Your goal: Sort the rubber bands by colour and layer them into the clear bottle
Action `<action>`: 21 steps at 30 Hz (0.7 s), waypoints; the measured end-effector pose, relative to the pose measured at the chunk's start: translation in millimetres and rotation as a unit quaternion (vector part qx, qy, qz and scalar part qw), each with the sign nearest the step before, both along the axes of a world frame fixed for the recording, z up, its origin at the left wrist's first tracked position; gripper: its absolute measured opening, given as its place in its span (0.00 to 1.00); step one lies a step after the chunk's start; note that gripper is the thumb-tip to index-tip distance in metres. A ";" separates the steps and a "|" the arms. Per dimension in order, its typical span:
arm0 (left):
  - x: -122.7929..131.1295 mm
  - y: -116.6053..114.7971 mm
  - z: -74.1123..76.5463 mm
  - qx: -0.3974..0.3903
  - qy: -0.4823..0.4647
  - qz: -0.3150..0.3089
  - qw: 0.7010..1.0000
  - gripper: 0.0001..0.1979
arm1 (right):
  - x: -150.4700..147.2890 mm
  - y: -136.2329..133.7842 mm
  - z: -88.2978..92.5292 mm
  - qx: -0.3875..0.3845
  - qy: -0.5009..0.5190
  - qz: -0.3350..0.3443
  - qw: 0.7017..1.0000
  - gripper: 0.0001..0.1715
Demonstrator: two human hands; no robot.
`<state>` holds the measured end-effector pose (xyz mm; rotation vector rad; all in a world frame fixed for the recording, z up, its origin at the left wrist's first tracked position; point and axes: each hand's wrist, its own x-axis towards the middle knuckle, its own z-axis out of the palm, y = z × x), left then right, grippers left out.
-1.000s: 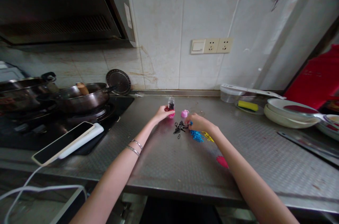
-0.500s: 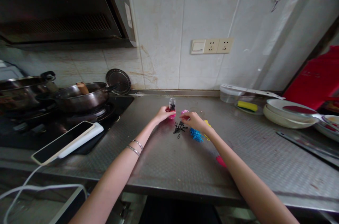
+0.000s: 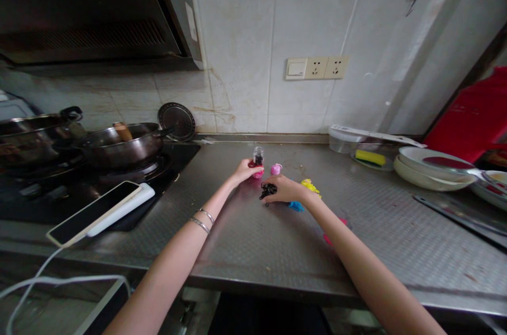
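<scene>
Upright on the counter, a small clear jar [image 3: 259,153] with black pieces above pink and red ones is held by my left hand [image 3: 244,170]. My right hand [image 3: 280,187] is over a pile of small black clips [image 3: 268,192], thumb and fingers spread around it. Behind my right hand sits a round pink lid-like piece [image 3: 276,168]. Blue clips [image 3: 296,206] lie partly under my right hand, and yellow ones [image 3: 310,186] lie beyond the wrist. Bright pink pieces [image 3: 328,239] show beside my right forearm.
On the left are a stove with two pans [image 3: 122,146] and a phone [image 3: 95,212] on a white cable. To the right stand a plastic tub [image 3: 343,142], a yellow sponge [image 3: 369,158], stacked bowls [image 3: 433,172] and a long dark flat utensil [image 3: 455,220]. A tiled wall rises behind.
My right hand has moved down and slightly left from near the pink lid-like piece onto the black clips, and its fingers have spread. My left hand still holds the jar.
</scene>
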<state>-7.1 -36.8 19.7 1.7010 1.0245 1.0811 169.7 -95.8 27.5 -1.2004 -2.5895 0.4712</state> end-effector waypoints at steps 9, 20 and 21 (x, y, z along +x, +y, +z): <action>1.1 0.2 -2.4 -0.012 -0.018 -0.012 1.000 0.15 | -1.0 5.4 -1.0 0.041 -0.033 -0.006 0.999 0.14; 1.9 0.7 -7.3 0.001 -0.026 -0.035 0.999 0.15 | -3.8 6.2 -5.2 0.067 -0.065 -0.021 0.995 0.14; 1.2 1.9 -9.1 0.006 -0.026 -0.039 0.999 0.15 | -4.1 6.0 -4.9 0.061 -0.076 -0.030 0.995 0.14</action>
